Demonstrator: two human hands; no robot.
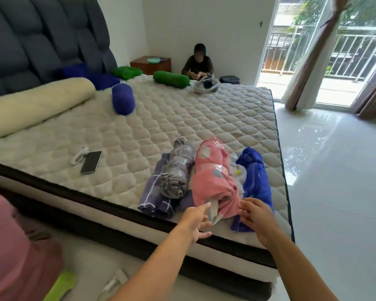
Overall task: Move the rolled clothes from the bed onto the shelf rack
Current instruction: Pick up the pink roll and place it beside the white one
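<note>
Several rolled clothes lie side by side at the near corner of the bed (182,118): a purple checked roll (155,192), a grey roll (178,172) resting on it, a pink roll (213,177) and a blue roll (254,181). My left hand (197,220) reaches toward the near end of the pink roll with fingers spread, holding nothing. My right hand (255,218) hovers with fingers apart over the near end of the blue roll, beside the pink one. No shelf rack is in view.
A phone (91,162) and a white charger (79,156) lie on the mattress to the left. Blue (123,98) and green (170,78) bolsters and a cream roll (35,105) sit farther back. A person (198,64) sits behind the bed. Glossy white floor (334,170) lies on the right.
</note>
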